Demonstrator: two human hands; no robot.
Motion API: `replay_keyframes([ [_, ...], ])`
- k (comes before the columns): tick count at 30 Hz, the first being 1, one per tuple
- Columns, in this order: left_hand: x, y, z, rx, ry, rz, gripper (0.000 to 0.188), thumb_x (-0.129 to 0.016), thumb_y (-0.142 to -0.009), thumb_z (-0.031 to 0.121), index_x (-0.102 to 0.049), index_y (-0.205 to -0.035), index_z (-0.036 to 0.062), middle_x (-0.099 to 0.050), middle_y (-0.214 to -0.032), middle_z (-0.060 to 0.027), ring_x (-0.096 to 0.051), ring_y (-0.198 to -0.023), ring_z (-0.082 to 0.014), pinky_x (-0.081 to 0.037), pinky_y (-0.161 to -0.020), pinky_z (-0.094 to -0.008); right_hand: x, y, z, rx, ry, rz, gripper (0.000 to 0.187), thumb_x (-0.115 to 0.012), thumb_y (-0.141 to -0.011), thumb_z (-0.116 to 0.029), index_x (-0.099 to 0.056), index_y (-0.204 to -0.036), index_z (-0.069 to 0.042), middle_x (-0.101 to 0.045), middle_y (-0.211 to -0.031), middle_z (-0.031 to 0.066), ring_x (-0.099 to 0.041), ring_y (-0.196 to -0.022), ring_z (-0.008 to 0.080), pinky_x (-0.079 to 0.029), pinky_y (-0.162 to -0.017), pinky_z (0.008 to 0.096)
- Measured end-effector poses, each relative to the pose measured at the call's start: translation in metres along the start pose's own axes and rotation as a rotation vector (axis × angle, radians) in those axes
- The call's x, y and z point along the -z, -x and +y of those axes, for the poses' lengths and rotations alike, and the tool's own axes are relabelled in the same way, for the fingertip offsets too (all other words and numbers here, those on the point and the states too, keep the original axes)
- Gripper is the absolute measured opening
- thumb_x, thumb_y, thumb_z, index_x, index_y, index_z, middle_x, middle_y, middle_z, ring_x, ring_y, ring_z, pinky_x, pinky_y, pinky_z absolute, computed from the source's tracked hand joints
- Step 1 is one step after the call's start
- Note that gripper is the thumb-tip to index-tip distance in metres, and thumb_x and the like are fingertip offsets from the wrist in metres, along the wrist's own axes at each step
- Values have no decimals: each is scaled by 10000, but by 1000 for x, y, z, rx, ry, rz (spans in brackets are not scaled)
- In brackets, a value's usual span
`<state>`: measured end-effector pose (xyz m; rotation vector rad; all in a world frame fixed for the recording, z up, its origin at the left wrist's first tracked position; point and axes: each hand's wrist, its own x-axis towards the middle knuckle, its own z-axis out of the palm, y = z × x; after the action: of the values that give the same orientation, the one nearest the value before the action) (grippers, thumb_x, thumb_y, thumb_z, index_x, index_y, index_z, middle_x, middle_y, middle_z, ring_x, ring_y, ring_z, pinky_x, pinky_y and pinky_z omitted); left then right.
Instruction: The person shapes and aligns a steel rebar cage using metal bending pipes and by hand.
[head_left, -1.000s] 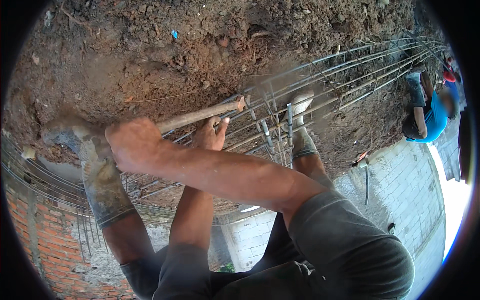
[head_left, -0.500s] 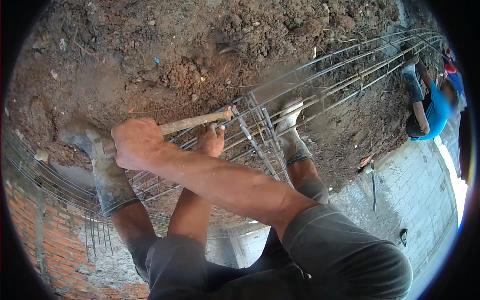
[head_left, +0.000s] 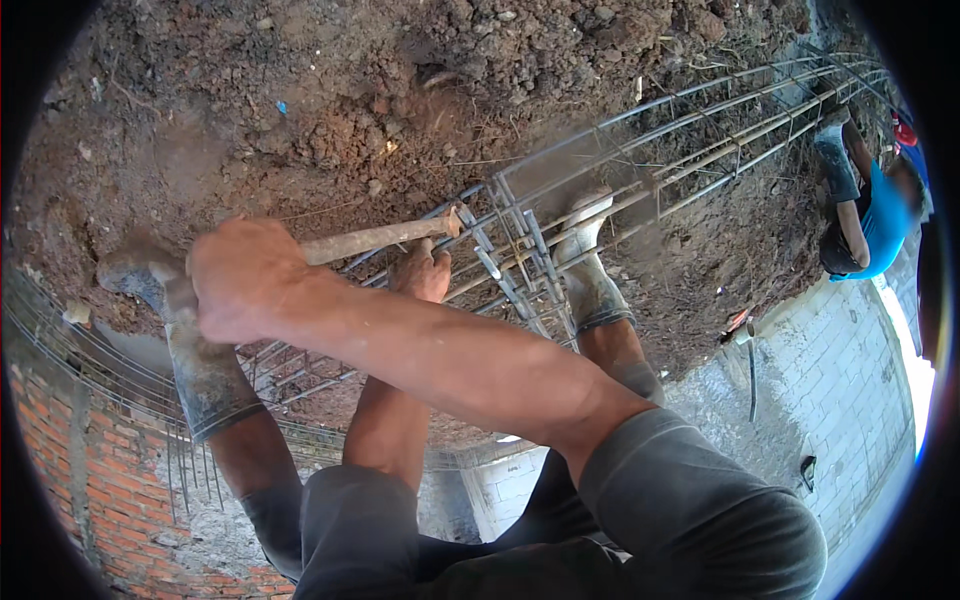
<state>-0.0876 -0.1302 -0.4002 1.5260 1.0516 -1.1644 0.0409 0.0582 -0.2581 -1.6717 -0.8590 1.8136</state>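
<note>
Fingers of the right hand (head_left: 248,280) wrap one hammer (head_left: 375,238) near its handle's end, seemingly for leverage, its head by the upper edge of one steel cage (head_left: 541,245). The left hand (head_left: 418,272) curls just below, perhaps steadying the cage, though its grip is unclear; one co-worker (head_left: 882,230) is at far right.

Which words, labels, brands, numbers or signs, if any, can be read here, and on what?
None: no text or sign can be read.
The wooden-handled tool, steel bars, co-worker's blue shirt and pale block wall show no legible lettering; any marks on them are too small or blurred to read.
</note>
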Motion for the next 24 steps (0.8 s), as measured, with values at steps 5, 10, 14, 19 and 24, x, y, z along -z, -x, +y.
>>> replay_keyframes([
  [5, 1, 13, 5, -22, -76, 12, 555, -494, -948, 440, -502, -1401, 118, -561, -1384, -260, -537, -1272, -422, -317, -1137, -532, -12, 28, 0, 84, -28, -81, 267, -743, -693, -166, -741, -881, 23, -729, -928, 208, -724, -935, 333, -561, -884, 428],
  [10, -5, 11, -1, -21, -21, -9, 507, -513, -978, 414, -523, -1385, 112, -564, -1380, -249, -514, -1309, -414, -377, -1105, -523, 21, 24, 2, 94, 2, 252, 199, -741, -735, -190, -697, -782, -1, -706, -856, 235, -718, -912, 359, -558, -839, 450],
  [14, -10, 7, -6, -146, 333, 54, 468, -593, -937, 370, -563, -1296, 72, -624, -1286, -187, -583, -1224, -337, -431, -1054, -482, 89, 14, 12, 313, -305, 265, 220, -680, -811, -279, -735, -777, -69, -684, -734, 92, -664, -693, 216, -531, -651, 376],
  [19, 2, 13, 7, 11, -46, 9, 426, -592, -938, 367, -597, -1260, 88, -631, -1270, -166, -582, -1219, -331, -422, -1060, -479, 170, 52, 24, 376, -484, 82, 403, -715, -811, -444, -711, -896, -50, -616, -729, 63, -593, -696, 159, -483, -608, 310],
  [24, 8, 39, 27, 12, 42, 252, 375, -586, -967, 374, -621, -1229, 109, -573, -1274, -128, -529, -1241, -321, -417, -1052, -483, 214, 139, 37, 636, -754, 82, 402, -481, -1036, -418, -613, -871, -76, -505, -716, 1, -522, -705, 131, -411, -600, 258],
])
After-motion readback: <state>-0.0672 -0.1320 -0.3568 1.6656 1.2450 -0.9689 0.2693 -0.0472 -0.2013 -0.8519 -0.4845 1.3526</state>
